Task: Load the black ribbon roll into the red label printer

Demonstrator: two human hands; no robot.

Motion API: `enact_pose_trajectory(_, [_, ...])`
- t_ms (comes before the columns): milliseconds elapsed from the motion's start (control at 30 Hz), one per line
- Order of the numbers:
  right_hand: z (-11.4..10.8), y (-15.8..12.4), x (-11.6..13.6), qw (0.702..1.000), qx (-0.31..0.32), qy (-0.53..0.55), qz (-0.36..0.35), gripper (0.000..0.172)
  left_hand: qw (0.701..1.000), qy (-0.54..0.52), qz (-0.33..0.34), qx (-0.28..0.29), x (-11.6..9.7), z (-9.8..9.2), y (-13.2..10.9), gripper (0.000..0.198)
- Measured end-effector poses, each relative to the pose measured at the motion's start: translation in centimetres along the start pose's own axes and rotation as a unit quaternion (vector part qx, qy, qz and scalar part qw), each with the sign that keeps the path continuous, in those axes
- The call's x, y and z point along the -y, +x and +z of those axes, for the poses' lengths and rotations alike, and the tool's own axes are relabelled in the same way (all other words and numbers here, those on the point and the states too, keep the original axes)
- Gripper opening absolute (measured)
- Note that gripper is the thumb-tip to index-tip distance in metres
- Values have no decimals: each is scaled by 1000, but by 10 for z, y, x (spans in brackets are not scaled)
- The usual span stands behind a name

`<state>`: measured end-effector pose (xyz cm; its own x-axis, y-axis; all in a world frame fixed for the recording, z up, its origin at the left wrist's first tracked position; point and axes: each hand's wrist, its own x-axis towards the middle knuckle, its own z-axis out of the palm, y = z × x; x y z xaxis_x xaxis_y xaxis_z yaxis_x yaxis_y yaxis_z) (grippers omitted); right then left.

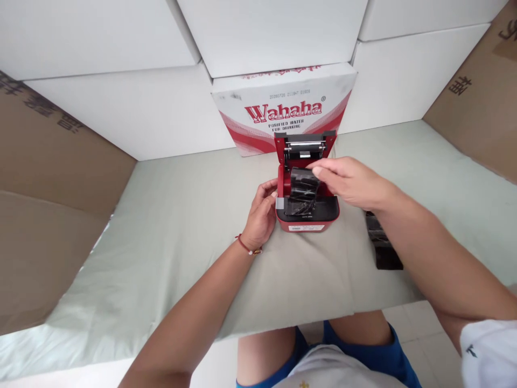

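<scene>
A small red printer [307, 222] with its lid [306, 144] flipped open stands on the pale green cloth-covered table [169, 237]. My right hand [351, 182] pinches a roll wrapped in black plastic [302, 186] that sits in the printer's open bay. My left hand [262, 214] curls against the printer's left side, with its fingers on the red casing. A red string bracelet is on my left wrist.
A red-and-white Wahaha carton [283, 105] stands right behind the printer, against stacked white boxes [133, 102]. Brown cardboard [48, 215] walls in the left and right sides. A black plastic-wrapped item [382, 245] lies on the table under my right forearm.
</scene>
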<state>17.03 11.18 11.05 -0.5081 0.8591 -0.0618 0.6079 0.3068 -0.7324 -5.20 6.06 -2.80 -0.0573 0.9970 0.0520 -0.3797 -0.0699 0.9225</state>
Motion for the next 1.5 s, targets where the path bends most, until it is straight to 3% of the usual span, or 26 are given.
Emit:
enact_pose_trajectory(100, [-32,-33,-13,989,-9,139,44,57,997,66,28,-30,3,1,-2,38])
enact_pose_trajectory(233, [-60,-71,-45,975,-42,169,139,67,971,207,85,-83,3,8,-14,30])
enact_pose_trajectory(300, [-54,-80,-61,974,2,150,169,70,956,252,104,-105,2,13,-23,30])
enact_pose_trajectory(400, [-26,-84,-78,983,68,99,136,66,948,269,121,-119,2,20,-35,29])
enact_pose_trajectory(533, [-1,-86,-88,997,33,26,69,51,950,263,124,-113,3,24,-43,28])
enact_pose_trajectory(667, [-23,-92,-104,985,-120,-58,112,45,945,287,103,-120,0,24,-43,25])
enact_pose_trajectory(733, [-38,-94,-117,968,-154,-142,136,44,944,292,93,-120,-2,25,-43,23])
enact_pose_trajectory(867, [-41,-93,-144,972,-48,-207,105,49,947,287,86,-114,-5,25,-42,19])
enact_pose_trajectory(967, [-29,-90,-153,971,-33,-230,62,49,948,286,83,-111,-6,24,-42,16])
enact_pose_trajectory(1100, [-32,-87,-145,971,-37,-232,38,44,950,281,76,-113,-6,23,-40,15])
enact_pose_trajectory(1267, [-50,-77,-106,972,-39,-231,10,47,948,288,75,-110,-5,22,-39,14])
enact_pose_trajectory(1400, [-33,-55,-71,963,16,-263,-53,40,944,298,81,-112,-3,21,-38,16])
enact_pose_trajectory(1500, [-14,-43,-59,957,34,-282,-55,38,946,291,92,-107,-3,20,-38,17])
